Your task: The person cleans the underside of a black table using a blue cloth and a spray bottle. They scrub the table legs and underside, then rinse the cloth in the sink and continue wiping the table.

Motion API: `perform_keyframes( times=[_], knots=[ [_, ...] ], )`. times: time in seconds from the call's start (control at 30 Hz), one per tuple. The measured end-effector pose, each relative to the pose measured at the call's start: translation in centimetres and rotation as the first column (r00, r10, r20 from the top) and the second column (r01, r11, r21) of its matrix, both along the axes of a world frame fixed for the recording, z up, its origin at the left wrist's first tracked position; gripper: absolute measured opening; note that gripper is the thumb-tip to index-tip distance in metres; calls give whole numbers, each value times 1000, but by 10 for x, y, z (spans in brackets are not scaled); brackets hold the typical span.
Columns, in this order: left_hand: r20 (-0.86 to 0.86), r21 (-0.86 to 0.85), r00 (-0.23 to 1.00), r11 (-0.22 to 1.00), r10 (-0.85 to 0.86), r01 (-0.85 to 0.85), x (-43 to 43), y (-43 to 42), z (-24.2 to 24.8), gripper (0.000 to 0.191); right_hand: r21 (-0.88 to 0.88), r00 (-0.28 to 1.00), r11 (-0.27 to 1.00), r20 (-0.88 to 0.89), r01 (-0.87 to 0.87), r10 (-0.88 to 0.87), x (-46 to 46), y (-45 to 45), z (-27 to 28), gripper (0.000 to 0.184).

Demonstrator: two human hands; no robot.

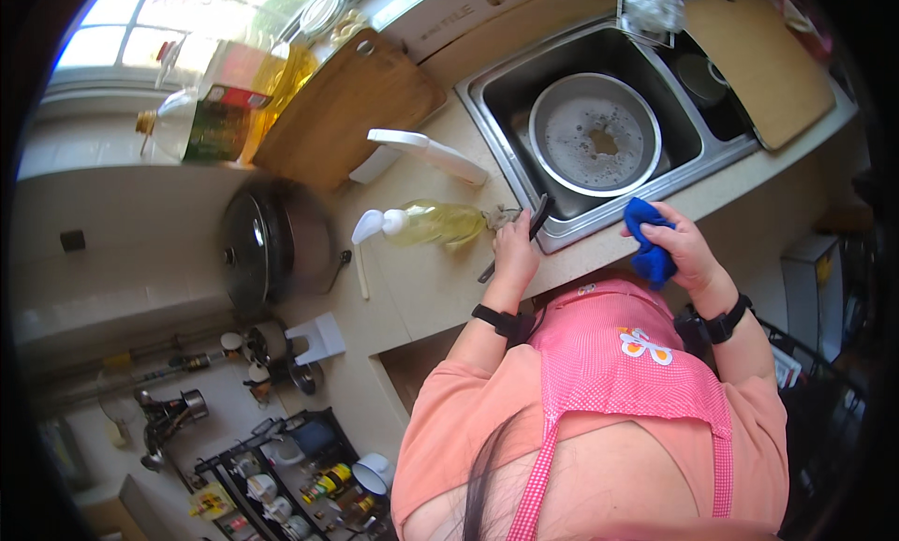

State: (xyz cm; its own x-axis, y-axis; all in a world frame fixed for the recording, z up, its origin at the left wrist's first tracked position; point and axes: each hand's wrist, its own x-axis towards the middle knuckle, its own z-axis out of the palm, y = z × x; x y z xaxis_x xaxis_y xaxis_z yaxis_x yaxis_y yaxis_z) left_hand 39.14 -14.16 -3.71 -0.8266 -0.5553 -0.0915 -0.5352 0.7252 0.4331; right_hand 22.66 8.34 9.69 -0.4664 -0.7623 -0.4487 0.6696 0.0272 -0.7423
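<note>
My right hand (692, 254) grips a crumpled blue cloth (650, 243) in front of the sink's near rim. At the sink's left corner, my left hand (516, 254) holds a slim black tool (539, 214); its kind is unclear. One end of the tool reaches over the rim, and the other shows beside my wrist. Close to my left fingers is a greyish scrubber (497, 217), partly hidden. A round metal basin (537, 148) of sudsy water stands in the left bowl of the stainless steel sink (502, 158).
Left of the sink stand a pump bottle of yellow-green liquid (439, 223) and a white bottle (453, 160). A wooden cutting board (372, 85) leans behind them, near a lidded dark pot (256, 243). Another board (762, 71) lies over the sink's right end.
</note>
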Motion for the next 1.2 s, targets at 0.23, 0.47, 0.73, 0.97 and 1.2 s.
perform_keyframes(
  times=[0.23, 0.47, 0.73, 0.97, 1.2],
  knots=[
    [-271, -269, 962, 961, -17, -59, 10, -7, 1, 40, -17, 929, 930, -57, -366, 365, -2, -100, 4, 40],
    [-638, -208, 697, 798, 327, -565, 37, -23, 108, 20, 6, 861, 862, -30, -508, 508, 10, -159, -4, 34],
    [-754, 56, 346, 579, 559, -814, 1, -83, 138, 46, -3, 853, 860, -127, -511, 506, 35, -205, -6, 34],
    [-647, 426, 194, 561, 738, -710, -9, -106, 151, 43, 4, 831, 839, -133, -545, 540, 37, -215, -10, 35],
    [-239, -380, 835, 744, 495, -549, 34, -110, 192, 32, -90, 835, 832, -123, -548, 537, 33, -252, 7, 39]
  ],
)
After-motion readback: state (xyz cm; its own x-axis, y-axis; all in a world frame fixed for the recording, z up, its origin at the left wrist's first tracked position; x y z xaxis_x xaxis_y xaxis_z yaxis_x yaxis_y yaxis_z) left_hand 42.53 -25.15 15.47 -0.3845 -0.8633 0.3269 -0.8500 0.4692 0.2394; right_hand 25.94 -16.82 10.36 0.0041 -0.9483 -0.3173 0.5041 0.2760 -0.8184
